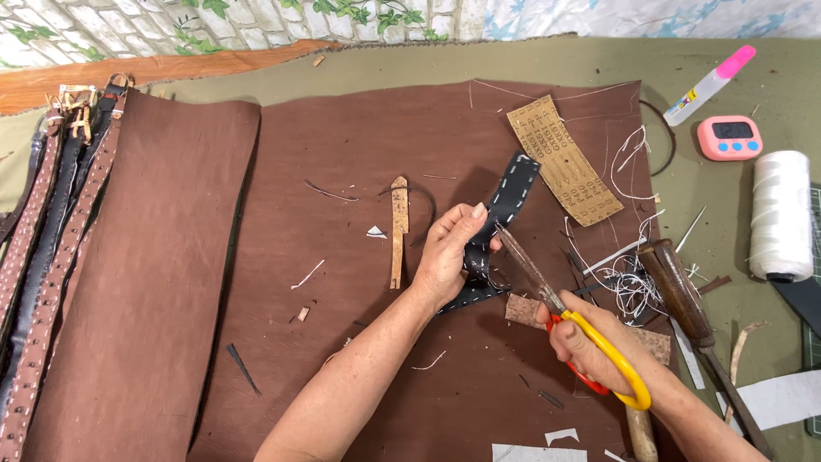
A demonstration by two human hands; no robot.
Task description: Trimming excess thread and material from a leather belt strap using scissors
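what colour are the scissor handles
Yellow and orange-red plastic handles on the scissors in the right hand, clearest in the head view.

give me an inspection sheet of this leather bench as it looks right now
surface: large brown leather sheet over an olive cloth.
job's things: left hand grips a black stitched strap; right hand holds yellow-handled scissors, blade tips at the strap.
clutter: thread scraps, perforated tan card, white thread spool, pink timer, wooden-handled tools, glue tube.
grippers: both hands closed, fingers wrapped on their items.
cables: nothing seen.
surroundings: studded belts at left; stone-and-ivy patterned wall behind.
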